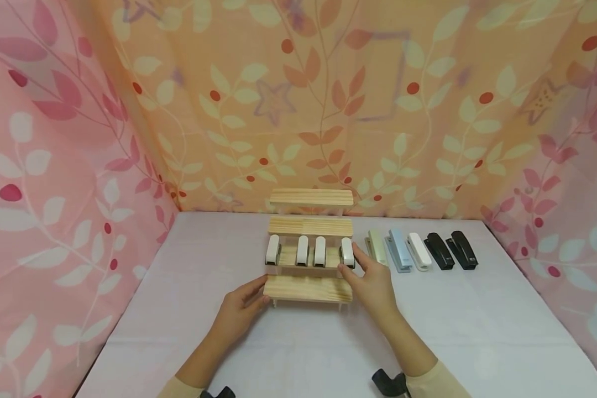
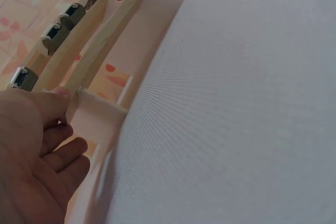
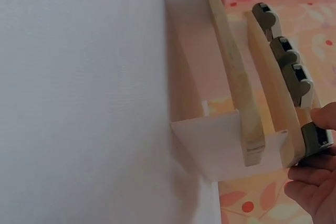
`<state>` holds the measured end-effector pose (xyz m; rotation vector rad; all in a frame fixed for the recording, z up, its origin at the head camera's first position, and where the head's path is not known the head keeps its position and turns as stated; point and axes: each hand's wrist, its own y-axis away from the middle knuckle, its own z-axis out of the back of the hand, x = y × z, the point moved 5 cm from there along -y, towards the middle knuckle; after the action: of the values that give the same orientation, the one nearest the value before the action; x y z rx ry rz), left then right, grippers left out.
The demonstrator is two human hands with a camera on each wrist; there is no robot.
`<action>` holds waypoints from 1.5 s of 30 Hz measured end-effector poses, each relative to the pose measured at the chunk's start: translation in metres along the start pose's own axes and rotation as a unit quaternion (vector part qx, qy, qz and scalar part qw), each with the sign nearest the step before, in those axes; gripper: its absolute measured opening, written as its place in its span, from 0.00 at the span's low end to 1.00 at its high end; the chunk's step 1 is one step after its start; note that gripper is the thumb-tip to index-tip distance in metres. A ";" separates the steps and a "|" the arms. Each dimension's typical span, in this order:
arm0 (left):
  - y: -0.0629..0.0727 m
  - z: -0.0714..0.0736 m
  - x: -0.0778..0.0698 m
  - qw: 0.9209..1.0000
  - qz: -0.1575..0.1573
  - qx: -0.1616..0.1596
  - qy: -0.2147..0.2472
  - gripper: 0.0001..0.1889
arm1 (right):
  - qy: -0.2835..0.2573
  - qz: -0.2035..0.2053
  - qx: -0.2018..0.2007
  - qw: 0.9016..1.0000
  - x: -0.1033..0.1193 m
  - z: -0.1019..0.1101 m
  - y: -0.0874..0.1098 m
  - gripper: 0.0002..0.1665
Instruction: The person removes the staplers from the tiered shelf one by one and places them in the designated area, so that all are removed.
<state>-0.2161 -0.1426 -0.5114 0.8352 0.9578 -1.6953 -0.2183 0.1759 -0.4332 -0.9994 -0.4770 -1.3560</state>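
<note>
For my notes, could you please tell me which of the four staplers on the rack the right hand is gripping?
The rightmost stapler on the rack: the right hand grips it, while the other three stand untouched to its left.

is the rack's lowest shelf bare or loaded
Bare: the head view shows uncovered wood across the lowest shelf, while white staplers stand one shelf up.

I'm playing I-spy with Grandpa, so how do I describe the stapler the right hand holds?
Find the rack of wooden shelves on the table. Its second shelf from the bottom holds four white-topped staplers. Choose the rightmost stapler, the only one with the right hand on it.
</note>
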 end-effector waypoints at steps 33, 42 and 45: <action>-0.001 0.002 -0.001 1.000 0.001 -0.006 0.004 0.27 | -0.069 -0.062 -0.042 0.995 -0.041 0.070 0.039 0.37; 0.000 -0.001 0.001 1.000 0.000 -0.001 0.015 0.26 | -0.086 -0.105 -0.043 0.990 -0.072 0.064 0.045 0.36; -0.001 -0.002 0.001 1.000 -0.004 -0.003 0.016 0.26 | -0.099 -0.113 -0.042 0.988 -0.082 0.061 0.047 0.36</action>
<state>-0.2170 -0.1415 -0.5129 0.8580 0.9884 -1.6908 -0.1756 0.2682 -0.4803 -1.1829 -0.7041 -1.4949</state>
